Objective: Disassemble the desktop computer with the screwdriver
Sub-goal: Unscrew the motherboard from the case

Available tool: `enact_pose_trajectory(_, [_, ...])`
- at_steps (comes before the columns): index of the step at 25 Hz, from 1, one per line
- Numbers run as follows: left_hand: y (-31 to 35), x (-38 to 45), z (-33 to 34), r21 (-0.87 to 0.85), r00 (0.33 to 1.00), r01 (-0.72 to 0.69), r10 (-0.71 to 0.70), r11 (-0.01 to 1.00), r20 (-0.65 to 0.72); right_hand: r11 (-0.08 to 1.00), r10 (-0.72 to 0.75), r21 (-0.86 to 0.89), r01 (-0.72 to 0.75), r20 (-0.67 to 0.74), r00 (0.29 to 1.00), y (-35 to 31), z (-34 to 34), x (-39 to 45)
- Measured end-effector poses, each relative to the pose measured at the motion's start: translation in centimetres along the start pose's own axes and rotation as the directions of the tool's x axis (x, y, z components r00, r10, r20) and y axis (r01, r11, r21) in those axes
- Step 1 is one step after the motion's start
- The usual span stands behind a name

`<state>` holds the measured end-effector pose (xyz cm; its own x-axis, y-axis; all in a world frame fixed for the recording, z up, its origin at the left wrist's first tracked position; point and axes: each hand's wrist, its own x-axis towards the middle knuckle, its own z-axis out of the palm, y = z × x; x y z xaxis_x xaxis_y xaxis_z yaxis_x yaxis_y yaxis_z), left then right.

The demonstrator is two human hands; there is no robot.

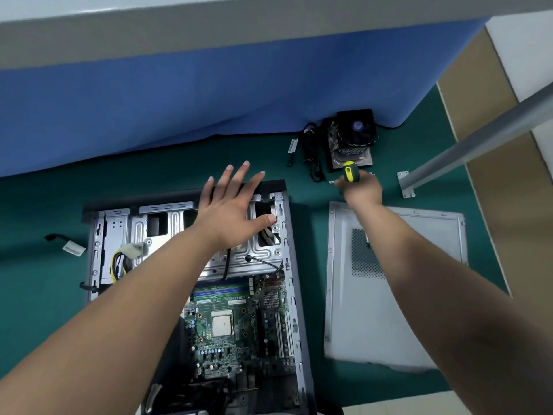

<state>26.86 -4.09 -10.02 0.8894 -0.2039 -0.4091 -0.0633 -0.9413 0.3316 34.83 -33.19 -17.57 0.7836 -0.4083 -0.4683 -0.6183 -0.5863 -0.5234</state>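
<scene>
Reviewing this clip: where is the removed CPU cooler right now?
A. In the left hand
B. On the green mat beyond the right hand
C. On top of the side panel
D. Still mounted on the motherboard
B: the cooler sits on the green mat past the right hand, which grips the screwdriver; the motherboard shows a bare CPU, and the left hand is open.

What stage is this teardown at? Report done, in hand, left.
Done: side panel lies off beside the case; cooler fan sits out on the green mat, CPU socket exposed. In hand: right hand grips the screwdriver near loose screws; left hand spread over the drive cage. Left: motherboard, cage, cabling.
</scene>
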Motion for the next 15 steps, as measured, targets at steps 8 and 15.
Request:
enact_pose_trajectory(8, [2.9, -8.1, 0.5, -0.405, 0.952, -0.212, 0.094, 0.889, -0.293, 0.468, -0.265, 0.87, -0.154, 0.304, 0.915, -4.3, -5.2, -17.2])
enact_pose_trajectory(15, [0.0, -19.4, 5.5, -0.516, 0.973, -0.216, 0.136, 0.829, -0.188, 0.687, -0.309, 0.726, -0.013, 0.309, 0.899, -4.8, 0.9, -29.8])
